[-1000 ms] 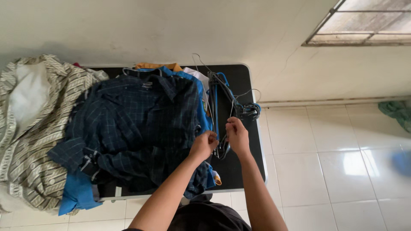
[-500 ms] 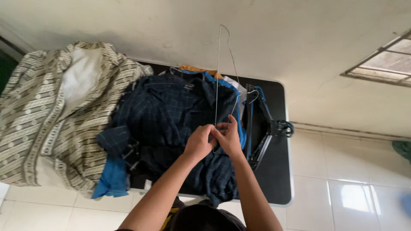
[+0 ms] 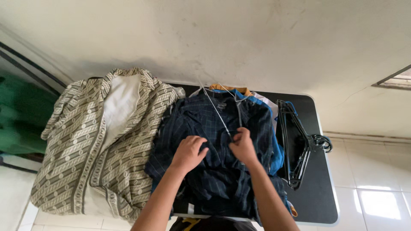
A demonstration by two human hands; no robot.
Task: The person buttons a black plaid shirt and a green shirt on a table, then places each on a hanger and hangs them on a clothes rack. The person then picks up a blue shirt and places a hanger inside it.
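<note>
1. Wire hanger (image 3: 216, 112), thin and pale, lies slanted across the upper half of the navy checked shirt (image 3: 222, 171), running from about 11 o'clock near the collar down toward the middle of the garment, where the right hand (image 3: 243, 146) meets it.
2. Right hand sits just right of the shirt's centre, fingers curled together and pinched on the lower end of the wire; the exact contact point is partly hidden by the knuckles.
3. Left hand (image 3: 189, 153) rests at 9 o'clock from the right hand, close beside it but apart. Its fingers are bent and bunched into the dark cloth, pressing or gripping a fold of the shirt.
4. Navy checked shirt lies spread on top of a pile on the black table (image 3: 319, 201), collar toward 12 o'clock, hem hanging over the near edge at 6 o'clock.
5. Under it show edges of other clothes: a blue garment (image 3: 276, 156) peeking out at 3 o'clock, an orange collar (image 3: 227, 88) at 12 o'clock and a strip of white cloth (image 3: 266, 102) at 1 o'clock.
6. At 9 o'clock a beige patterned shirt (image 3: 77, 149) with a white lining lies open, draped over the table's left end.
7. At 3 o'clock a bundle of dark plastic hangers (image 3: 297, 145) lies on bare tabletop, well apart from both hands, hooks pointing right.
8. White floor tiles (image 3: 376, 188) show at 4 o'clock, and something green (image 3: 17, 124) stands at the far left.
</note>
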